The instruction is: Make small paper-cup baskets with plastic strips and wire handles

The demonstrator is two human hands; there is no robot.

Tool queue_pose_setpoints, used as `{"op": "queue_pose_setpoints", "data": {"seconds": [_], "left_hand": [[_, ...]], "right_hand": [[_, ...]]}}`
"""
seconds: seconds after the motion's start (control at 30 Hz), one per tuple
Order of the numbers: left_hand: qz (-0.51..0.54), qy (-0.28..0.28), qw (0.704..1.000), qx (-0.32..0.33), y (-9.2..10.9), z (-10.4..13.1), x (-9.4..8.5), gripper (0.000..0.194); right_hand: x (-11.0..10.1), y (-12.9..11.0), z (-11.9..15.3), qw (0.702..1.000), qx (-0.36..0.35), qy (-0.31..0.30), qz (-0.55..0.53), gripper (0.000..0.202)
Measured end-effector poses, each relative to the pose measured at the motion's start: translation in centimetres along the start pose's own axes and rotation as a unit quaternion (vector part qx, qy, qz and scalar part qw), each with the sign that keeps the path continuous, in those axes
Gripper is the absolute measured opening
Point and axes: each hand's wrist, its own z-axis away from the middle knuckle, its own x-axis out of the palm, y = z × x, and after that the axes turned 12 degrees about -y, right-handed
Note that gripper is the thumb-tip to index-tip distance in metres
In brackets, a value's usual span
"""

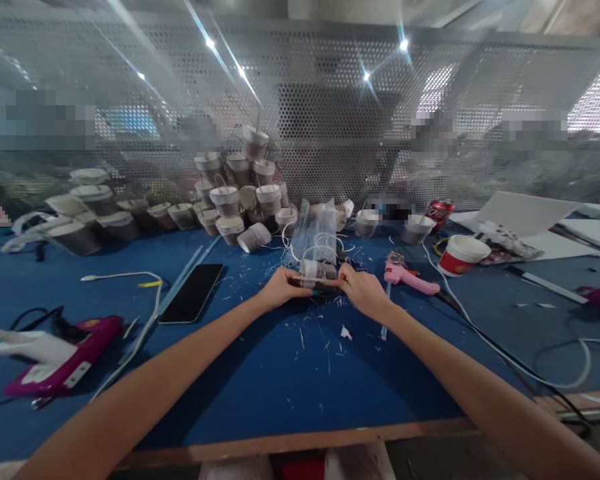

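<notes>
Both hands grip a small grey-brown piece (318, 283) with a pale, ribbed upper part, held level over the blue table. My left hand (281, 288) pinches its left end, and my right hand (361, 291) pinches the right end. Whether it is one of the small pots cannot be made out. Just behind it lies a bundle of clear glue sticks (316, 230), with loops of white cord (329, 240) around it. To the right of my right hand rests a pink glue gun (409, 277).
Grey pots with white rims (225, 200) are stacked at the back, more at the left (77, 235). A black phone (192, 293) and a purple power strip (75, 357) lie left. On the right are a paper cup (463, 257), a red can (440, 215) and a trailing cable (473, 323).
</notes>
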Motion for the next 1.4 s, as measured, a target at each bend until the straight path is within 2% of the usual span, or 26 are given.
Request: {"op": "queue_pose_setpoints", "data": {"seconds": [0.17, 0.37, 0.63, 0.8, 0.97, 1.13, 1.4], "left_hand": [[0.008, 0.002, 1.000, -0.006, 0.2, 0.1, 0.1, 0.018], [-0.005, 0.003, 1.000, -0.010, 0.0, 0.0, 0.0, 0.012], [-0.017, -0.009, 1.000, -0.014, -0.4, 0.0, 0.0, 0.014], [-0.052, -0.017, 0.998, -0.005, -0.7, 0.0, -0.2, 0.018], [-0.056, -0.012, 0.998, -0.011, -0.8, -0.1, -0.3, 0.020], [-0.054, -0.006, 0.998, -0.018, -0.5, 0.0, -0.1, 0.021], [-0.048, -0.029, 0.998, 0.001, -0.7, -0.1, -0.1, 0.017]], "right_hand": [[-0.3, -0.4, 0.3, 1.000, 0.011, -0.008, 0.019, 0.020], [-0.3, -0.2, 0.0, 0.999, -0.022, -0.015, 0.033, 0.021], [-0.4, 0.9, 0.1, 0.993, -0.081, -0.023, -0.078, 0.009], [-0.8, 1.4, 0.1, 0.983, -0.122, -0.004, -0.138, 0.016], [-0.5, 1.4, 0.2, 0.976, -0.102, 0.041, -0.187, 0.017], [-0.6, 1.0, 0.3, 0.982, -0.075, 0.030, -0.172, 0.015], [-1.0, 0.7, 0.0, 0.999, -0.029, 0.002, -0.037, 0.022]]}}
